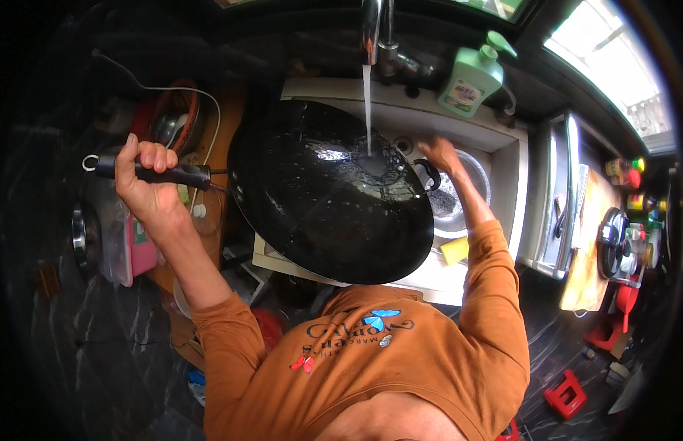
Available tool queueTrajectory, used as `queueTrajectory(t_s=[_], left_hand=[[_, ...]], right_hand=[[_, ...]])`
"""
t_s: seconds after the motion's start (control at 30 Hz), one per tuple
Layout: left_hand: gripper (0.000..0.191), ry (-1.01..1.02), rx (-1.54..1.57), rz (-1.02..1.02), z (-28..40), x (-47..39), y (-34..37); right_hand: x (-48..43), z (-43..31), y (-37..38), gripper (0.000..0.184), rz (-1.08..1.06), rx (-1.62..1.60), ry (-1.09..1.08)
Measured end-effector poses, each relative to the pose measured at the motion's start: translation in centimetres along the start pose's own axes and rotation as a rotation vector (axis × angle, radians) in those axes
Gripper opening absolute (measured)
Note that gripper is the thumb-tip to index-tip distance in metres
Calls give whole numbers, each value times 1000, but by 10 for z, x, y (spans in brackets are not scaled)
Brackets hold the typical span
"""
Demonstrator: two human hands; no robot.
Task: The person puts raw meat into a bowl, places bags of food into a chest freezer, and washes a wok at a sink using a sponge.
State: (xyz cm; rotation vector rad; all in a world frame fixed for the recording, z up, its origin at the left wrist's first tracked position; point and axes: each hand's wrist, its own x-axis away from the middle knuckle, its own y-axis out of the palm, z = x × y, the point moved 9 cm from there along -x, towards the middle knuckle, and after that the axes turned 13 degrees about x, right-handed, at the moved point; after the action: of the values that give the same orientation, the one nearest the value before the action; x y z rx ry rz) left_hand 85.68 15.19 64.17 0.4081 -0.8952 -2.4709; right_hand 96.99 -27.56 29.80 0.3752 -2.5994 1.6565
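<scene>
A large black wok [330, 220] is held tilted over the sink [507, 182]. My left hand [148, 182] is wrapped around its long black handle [190, 175]. Water streams from the chrome faucet [370, 33] into the wok and pools toward its right side. Beside the wok's small loop handle [431, 177], my right hand [442, 154] is blurred, and its fingers are not clear. Under that hand a metal basin [478, 171] stands in the sink with a dark grey scouring pad [445, 203] inside. A yellow sponge [455, 251] lies by the sink's front edge.
A green pump bottle [471, 82] stands on the sink's back ledge. To the right are a metal-framed rack [562, 198], a wooden cutting board [589, 242] and several condiment bottles. At left a plastic container [118, 242] and a white cable [209, 99] sit near the wok handle.
</scene>
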Motion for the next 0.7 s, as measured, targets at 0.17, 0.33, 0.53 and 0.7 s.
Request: queueTrajectory(t_s=[0.17, 0.33, 0.53, 0.7], left_hand=[[21, -123, 73, 135, -28, -31, -54], [20, -273, 105, 408, -100, -49, -163], [13, -509, 168, 693, -237, 25, -272], [8, -823, 314, 883, -345, 105, -271]], right_hand=[[77, 36, 59, 18, -579, -1063, 493], [114, 49, -58, 11, -262, -1149, 644], [169, 4, -194, 5, 107, -1323, 420], [230, -25, -252, 15, 286, -1285, 293]])
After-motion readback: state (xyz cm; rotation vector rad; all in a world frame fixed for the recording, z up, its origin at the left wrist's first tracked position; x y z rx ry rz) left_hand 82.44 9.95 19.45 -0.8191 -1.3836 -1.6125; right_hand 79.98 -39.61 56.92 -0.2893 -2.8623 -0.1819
